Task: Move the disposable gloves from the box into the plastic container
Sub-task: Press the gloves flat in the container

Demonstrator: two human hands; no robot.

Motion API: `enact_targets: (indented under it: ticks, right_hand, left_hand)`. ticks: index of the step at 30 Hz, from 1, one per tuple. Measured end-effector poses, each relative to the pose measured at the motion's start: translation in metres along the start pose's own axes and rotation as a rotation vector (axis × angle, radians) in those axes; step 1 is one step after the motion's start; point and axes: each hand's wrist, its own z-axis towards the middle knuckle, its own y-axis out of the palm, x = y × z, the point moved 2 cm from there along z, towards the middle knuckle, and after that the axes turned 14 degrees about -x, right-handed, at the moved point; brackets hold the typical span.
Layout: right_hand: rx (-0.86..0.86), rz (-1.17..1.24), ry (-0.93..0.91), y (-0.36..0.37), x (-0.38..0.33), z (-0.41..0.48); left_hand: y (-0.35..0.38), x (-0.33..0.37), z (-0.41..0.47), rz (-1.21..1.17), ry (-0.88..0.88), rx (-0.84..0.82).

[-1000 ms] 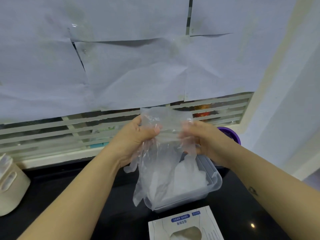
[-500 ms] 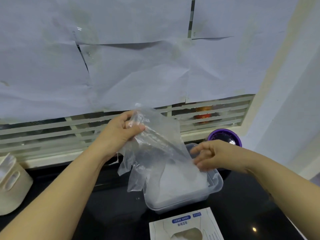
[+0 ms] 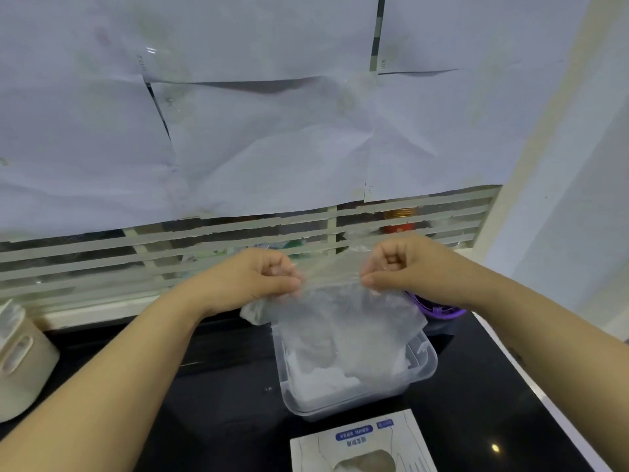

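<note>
At the far left edge we see a beige tub (image 3: pixel 23 362) with a slot-shaped handle, standing on the black counter (image 3: pixel 221 403). Moving right, we come to the left hand (image 3: pixel 258 279), raised above the counter. Its fingers are curled in and its thumb presses against them, pinching one top corner of a clear disposable glove (image 3: pixel 340 315). The glove is stretched fairly taut between the two hands along its upper edge. The rest hangs down crumpled, its lower part drooping into the open plastic container (image 3: pixel 429 366) just below. We cannot tell whether the hanging end touches what lies inside. In that container we make out a whitish pile of gloves (image 3: pixel 323 381) covering the bottom. Just in front of the container, at the lower edge of the view, lies the glove box (image 3: pixel 354 441). It is white with blue labels and an oval opening in its top, and is partly cut off. Further right, the right hand (image 3: pixel 403 267) pinches the other top corner of the glove, fingers curled and thumb tip against them. Behind its wrist a purple round object (image 3: pixel 442 311) sits on the counter beside the container. Along the back, white paper sheets (image 3: pixel 255 137) cover the window above pale slats (image 3: pixel 102 253).
</note>
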Motion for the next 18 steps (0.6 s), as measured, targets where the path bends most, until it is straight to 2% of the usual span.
enact_targets:
  ticks: [5,9,11,13,14,15,18]
  right_hand:
    - [0.051,0.090,0.063,-0.007,0.026,0.000]
    - [0.106,0.123,0.192,-0.004,0.062,0.013]
    - [0.141,0.121,0.253,0.000,0.080,0.022]
    - [0.160,0.067,0.296,0.005,0.093,0.031]
    - [0.158,0.026,0.308,0.008,0.100,0.036]
    - [0.149,-0.018,0.317,0.012,0.107,0.041]
    - [0.110,-0.178,0.354,0.023,0.126,0.050]
  left_hand:
    - [-0.020,-0.029,-0.007,-0.092,-0.128,0.167]
    - [-0.025,-0.048,0.001,-0.352,-0.169,0.384]
    - [-0.023,-0.052,0.005,-0.283,-0.172,0.635]
    - [-0.012,-0.043,0.008,-0.053,-0.096,0.827]
    - [-0.003,-0.037,0.012,0.074,-0.044,0.802]
    - [0.009,-0.032,0.019,0.206,-0.002,0.699]
    - [0.046,-0.033,0.047,0.592,0.015,0.223]
